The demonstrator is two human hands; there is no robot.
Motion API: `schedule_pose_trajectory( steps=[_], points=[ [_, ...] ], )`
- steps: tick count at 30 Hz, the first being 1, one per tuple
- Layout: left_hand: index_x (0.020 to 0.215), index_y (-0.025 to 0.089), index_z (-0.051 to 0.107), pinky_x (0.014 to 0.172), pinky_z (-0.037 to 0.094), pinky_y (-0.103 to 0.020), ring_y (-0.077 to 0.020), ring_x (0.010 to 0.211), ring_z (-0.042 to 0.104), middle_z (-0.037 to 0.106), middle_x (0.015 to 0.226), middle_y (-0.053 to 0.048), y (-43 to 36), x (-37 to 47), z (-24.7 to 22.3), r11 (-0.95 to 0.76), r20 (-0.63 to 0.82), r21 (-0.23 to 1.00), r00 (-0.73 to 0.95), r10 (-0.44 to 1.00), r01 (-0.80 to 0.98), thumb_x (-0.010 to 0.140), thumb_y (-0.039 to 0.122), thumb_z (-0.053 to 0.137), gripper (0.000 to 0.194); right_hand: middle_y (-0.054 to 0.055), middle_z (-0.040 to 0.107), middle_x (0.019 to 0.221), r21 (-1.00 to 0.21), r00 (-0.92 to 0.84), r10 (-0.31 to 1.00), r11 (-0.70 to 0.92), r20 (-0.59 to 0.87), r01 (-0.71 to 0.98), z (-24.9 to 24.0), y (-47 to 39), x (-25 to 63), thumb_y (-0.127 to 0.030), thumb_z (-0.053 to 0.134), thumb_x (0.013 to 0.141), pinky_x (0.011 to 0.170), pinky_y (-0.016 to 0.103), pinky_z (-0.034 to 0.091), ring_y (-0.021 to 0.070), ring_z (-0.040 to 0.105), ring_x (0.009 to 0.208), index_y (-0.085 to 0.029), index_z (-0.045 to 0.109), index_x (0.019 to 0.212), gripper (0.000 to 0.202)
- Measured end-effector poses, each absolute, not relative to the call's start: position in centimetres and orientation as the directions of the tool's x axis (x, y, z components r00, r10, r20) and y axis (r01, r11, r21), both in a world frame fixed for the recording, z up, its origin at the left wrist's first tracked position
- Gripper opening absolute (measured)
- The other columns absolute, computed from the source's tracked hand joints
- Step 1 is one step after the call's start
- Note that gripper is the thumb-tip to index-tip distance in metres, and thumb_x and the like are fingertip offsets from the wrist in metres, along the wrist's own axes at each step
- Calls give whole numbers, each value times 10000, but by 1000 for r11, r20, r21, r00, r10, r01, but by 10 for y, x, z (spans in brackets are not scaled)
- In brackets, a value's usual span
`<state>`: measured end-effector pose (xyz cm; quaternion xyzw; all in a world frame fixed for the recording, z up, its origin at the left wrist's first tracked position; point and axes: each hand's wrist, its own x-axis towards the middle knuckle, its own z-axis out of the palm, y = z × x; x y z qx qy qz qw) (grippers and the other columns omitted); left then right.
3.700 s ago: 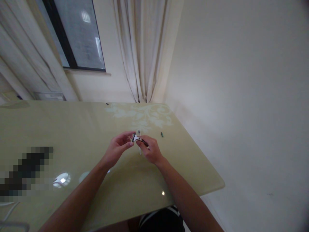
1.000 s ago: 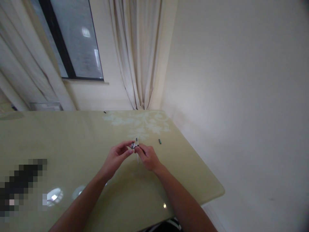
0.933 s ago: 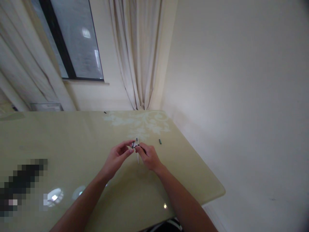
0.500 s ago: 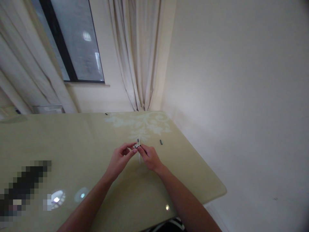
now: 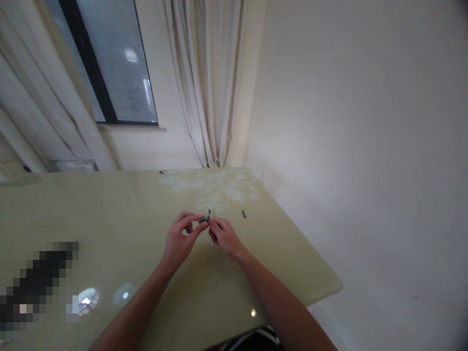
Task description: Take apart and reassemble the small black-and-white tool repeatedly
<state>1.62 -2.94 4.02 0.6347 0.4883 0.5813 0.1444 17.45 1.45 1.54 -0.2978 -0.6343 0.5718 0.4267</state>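
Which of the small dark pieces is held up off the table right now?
The greenish-dark piece at the fingertips of the left hand. By contrast, the rightmost piece and the far-edge piece lie on the table.

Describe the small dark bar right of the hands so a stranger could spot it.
Find the pale table and its right edge. Between that edge and the right hand lies the dark bar. Unlike the similar bar pinched in the left hand, it lies alone, untouched.
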Motion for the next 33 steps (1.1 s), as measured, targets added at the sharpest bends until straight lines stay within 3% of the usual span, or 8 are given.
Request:
schedule_pose_trajectory(
  steps=[25, 30, 33],
  points=[
    [908, 227, 776, 639, 450, -273, -117, 610, 491, 660, 892, -26, -31, 17, 44, -462, 590, 755, -176, 788, 465, 834, 418, 743, 208, -50, 444, 568, -972, -455, 862, 229, 224, -46, 19, 11, 177, -644, 489, 979, 488, 231, 313, 99, 384, 498, -161, 681, 876, 530],
    [1192, 220, 718, 570, 408, -242, -106, 600, 489, 672, 884, -11, -27, 14, 40, -336, 393, 892, -151, 907, 301, 788, 469, 796, 481, -23, 503, 678, -922, -317, 878, 387, 358, 30, 27, 9, 180, -542, 586, 964, 597, 243, 354, 124, 447, 640, -183, 660, 826, 392],
    [1186, 208, 729, 585, 411, -242, -117, 629, 521, 689, 836, -11, -24, 10, 32, -237, 261, 956, -135, 956, 172, 785, 516, 794, 510, -21, 508, 694, -908, -314, 869, 417, 383, 45, 32, 9, 182, -522, 614, 953, 615, 248, 345, 129, 444, 664, -179, 692, 837, 370]
  ],
)
